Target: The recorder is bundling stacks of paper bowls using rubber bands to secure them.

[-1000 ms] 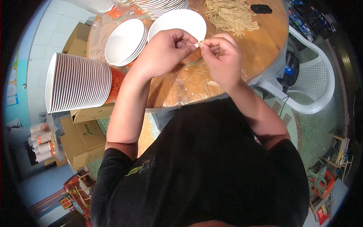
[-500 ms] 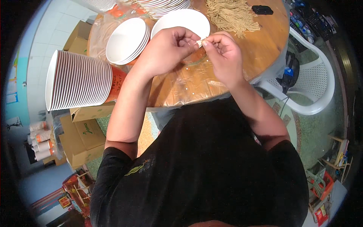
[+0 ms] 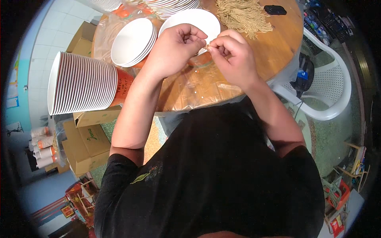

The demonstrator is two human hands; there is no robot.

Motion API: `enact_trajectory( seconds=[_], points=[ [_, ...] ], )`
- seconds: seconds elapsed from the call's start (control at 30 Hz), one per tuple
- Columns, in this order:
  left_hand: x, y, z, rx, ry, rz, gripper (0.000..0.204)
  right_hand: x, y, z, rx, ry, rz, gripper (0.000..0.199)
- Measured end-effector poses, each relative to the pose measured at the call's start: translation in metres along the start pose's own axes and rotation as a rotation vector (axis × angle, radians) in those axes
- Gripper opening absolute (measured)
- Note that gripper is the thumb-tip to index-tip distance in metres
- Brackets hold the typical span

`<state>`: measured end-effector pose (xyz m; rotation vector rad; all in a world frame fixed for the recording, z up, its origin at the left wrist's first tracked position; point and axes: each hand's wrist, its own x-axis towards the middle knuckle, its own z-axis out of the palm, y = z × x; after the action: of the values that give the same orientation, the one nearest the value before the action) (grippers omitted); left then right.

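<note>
- We see a clear plastic sheet [image 3: 198, 85] nearest, spread over the round wooden surface [image 3: 278, 47].
- Above it, the left hand [image 3: 174, 49] and right hand [image 3: 234, 57] meet, fingers of both pinched closed on a small tan piece [image 3: 207, 47] held between the fingertips, over the near rim of a white plate [image 3: 198, 20].
- To the left lie a stack of bowls [image 3: 133, 41] and a tall plate stack [image 3: 79, 83] on its side.
- Farther off sit a pile of tan strands [image 3: 244, 16] and a black thing [image 3: 275, 10].
- A white chair [image 3: 329, 85] stands right.
</note>
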<state>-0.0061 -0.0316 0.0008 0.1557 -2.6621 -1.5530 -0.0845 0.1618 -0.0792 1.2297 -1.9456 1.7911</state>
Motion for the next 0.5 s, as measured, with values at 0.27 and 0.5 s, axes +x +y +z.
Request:
enact_trajectory(
  seconds=[0.27,0.5],
  points=[
    [-0.0013,0.0015,-0.0057,-0.157,-0.028,-0.040,0.018,-0.0005,-0.0004,0.0015,-0.096,0.042,-0.032,0.008],
    [-0.0011,0.0056,-0.0077,-0.184,-0.021,-0.052,0.021,-0.0017,-0.0051,0.0035,-0.185,0.116,-0.069,0.009]
  ],
)
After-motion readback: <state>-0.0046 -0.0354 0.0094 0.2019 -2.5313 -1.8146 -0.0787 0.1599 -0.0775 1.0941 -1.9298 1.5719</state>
